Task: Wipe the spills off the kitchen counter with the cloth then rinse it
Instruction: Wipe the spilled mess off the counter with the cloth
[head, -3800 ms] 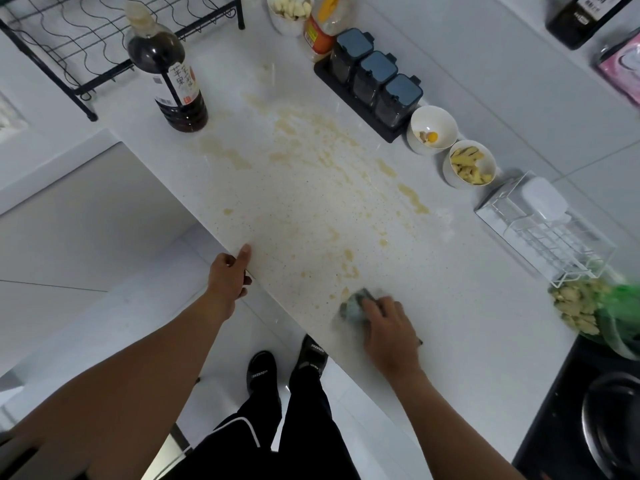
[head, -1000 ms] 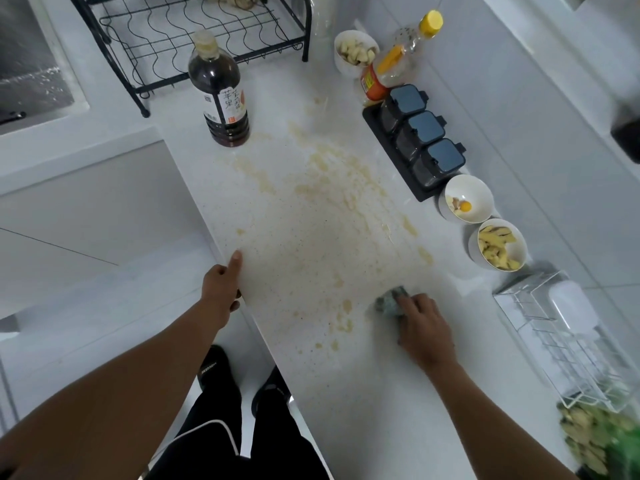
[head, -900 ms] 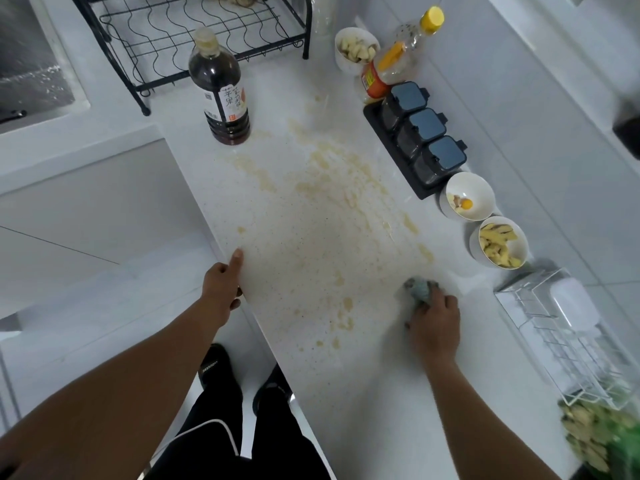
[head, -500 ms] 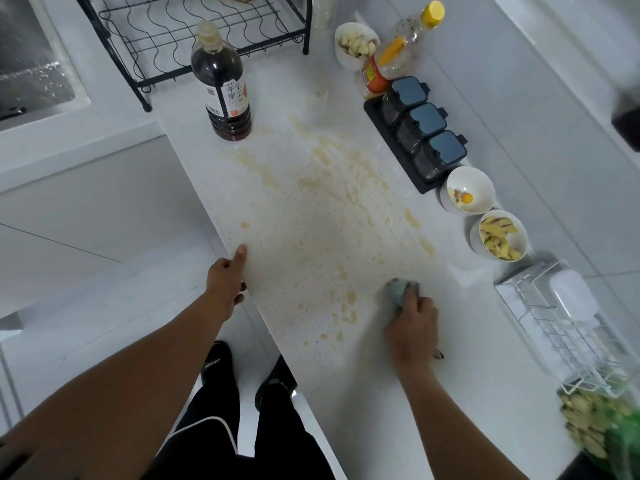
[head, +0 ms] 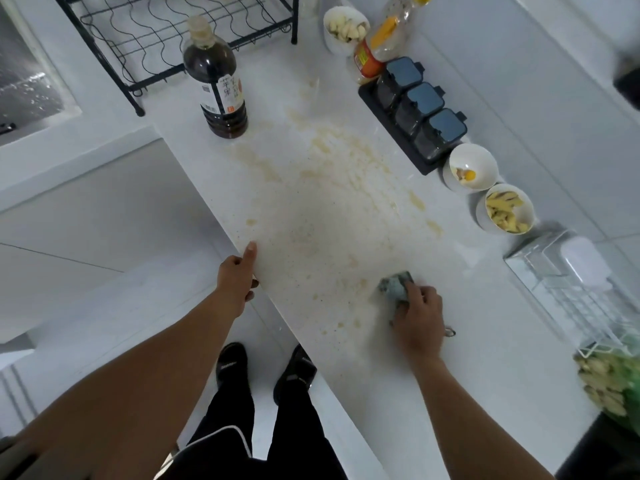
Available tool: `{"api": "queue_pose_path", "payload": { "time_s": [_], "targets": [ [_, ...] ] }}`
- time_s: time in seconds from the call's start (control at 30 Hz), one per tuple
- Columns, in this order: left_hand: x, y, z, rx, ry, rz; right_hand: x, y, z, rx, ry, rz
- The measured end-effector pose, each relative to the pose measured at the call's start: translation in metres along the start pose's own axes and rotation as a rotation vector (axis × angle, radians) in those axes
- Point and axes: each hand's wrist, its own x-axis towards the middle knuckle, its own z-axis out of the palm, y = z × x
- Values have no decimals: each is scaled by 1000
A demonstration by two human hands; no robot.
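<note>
— So, item one: the cloth (head: 394,287)?
— On the surface (head: 467,358), pressed flat under my right hand (head: 417,318), beside yellowish spills (head: 332,161).
— Left hand (head: 237,275)?
— Gripping the surface edge, thumb on top.

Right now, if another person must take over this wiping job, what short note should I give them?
Right hand: pressing the crumpled grey-green cloth flat on the white speckled counter.
Left hand: no cloth, gripping the counter's front edge.
Done: the counter near the person, right of the cloth, looks clean.
Left: yellowish-brown spill stains from the cloth up to the dark sauce bottle; then rinse the cloth, the steel sink is at far left.
</note>
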Motion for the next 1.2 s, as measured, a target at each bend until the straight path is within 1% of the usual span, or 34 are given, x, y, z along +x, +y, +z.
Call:
{"api": "queue_pose_path", "payload": {
  "time_s": [0.03, 0.07, 0.1, 0.17, 0.2, 0.23, 0.3, 0.33, 0.37, 0.4, 0.43, 0.47, 0.5, 0.53, 0.57, 0.6, 0.63, 0.67, 0.7, 0.73, 0.77, 0.8, 0.83, 0.87, 0.9, 0.93, 0.97, 1.0, 1.03, 1.07, 1.1, 1.13, 1.17, 1.2],
  "targets": [
    [0, 0, 0, 6, -6, 2, -1, -10, 2, 21, 45, 180],
    [0, 0, 0, 6, -11, 3, -5, -23, 5, 10, 59, 199],
    [0, 0, -1, 10, -17, 5, -11, -33, 9, -23, 36, 70],
    [1, 0, -3, 31, -31, 14, -20, -35, 11, -107, -36, -315],
    [2, 0, -4, 43, -40, 25, -21, -31, 9, -107, -61, -369],
    [3, 0, -5, 54, -49, 37, -21, -26, 6, -75, -76, -278],
    [5, 2, -9, 87, -69, 54, -24, -24, 7, -12, 7, 110],
    [6, 2, -10, 101, -75, 56, -28, -35, 6, -24, 22, 196],
    [7, 2, -11, 108, -85, 57, -36, -47, 8, -59, 3, 129],
    [7, 3, -12, 114, -93, 60, -45, -54, 9, -102, -63, -57],
    [7, 4, -12, 120, -99, 62, -51, -53, 10, -131, -108, -285],
    [7, 4, -13, 126, -108, 63, -50, -48, 7, -136, -145, -414],
    [7, 5, -14, 129, -117, 64, -48, -44, 4, -121, -167, -394],
    [8, 6, -15, 129, -127, 63, -47, -42, 2, -75, -150, -226],
    [8, 7, -17, 131, -136, 61, -48, -41, 2, -26, -80, 11],
    [8, 8, -18, 136, -144, 60, -51, -48, 2, -16, -20, 190],
    [8, 8, -18, 145, -149, 60, -57, -60, 3, -44, -8, 218],
    [8, 9, -18, 155, -150, 59, -65, -71, 6, -88, -53, 95],
    [8, 9, -19, 168, -151, 61, -74, -74, 9, -135, -99, -134],
    [9, 9, -19, 181, -153, 66, -78, -70, 9, -170, -138, -322],
    [10, 9, -20, 197, -159, 72, -79, -67, 6, -171, -189, -334],
    [10, 10, -21, 209, -165, 77, -79, -64, 3, -134, -206, -187],
    [10, 11, -21, 218, -172, 78, -79, -64, 3, -104, -156, 18],
    [10, 11, -22, 225, -179, 72, -82, -70, 3, -109, -105, 160],
    [9, 12, -22, 232, -185, 64, -86, -81, 5, -127, -98, 156],
    [8, 13, -22, 240, -192, 56, -92, -93, 7, -138, -148, 20],
    [7, 13, -22, 248, -196, 46, -99, -96, 11, -166, -187, -199],
    [7, 15, -22, 260, -202, 39, -98, -93, 11, -171, -200, -359],
    [8, 16, -23, 276, -209, 37, -95, -90, 10, -151, -236, -356],
    [8, 17, -24, 293, -216, 38, -92, -87, 8, -106, -257, -198],
    [9, 18, -25, 309, -223, 43, -90, -85, 9, -63, -202, 12],
    [10, 19, -26, 323, -229, 48, -92, -87, 11, -64, -133, 183],
    [10, 20, -27, 336, -236, 53, -95, -97, 13, -79, -104, 218],
    [10, 20, -27, 344, -240, 54, -99, -107, 14, -104, -128, 108]
  ]
}}
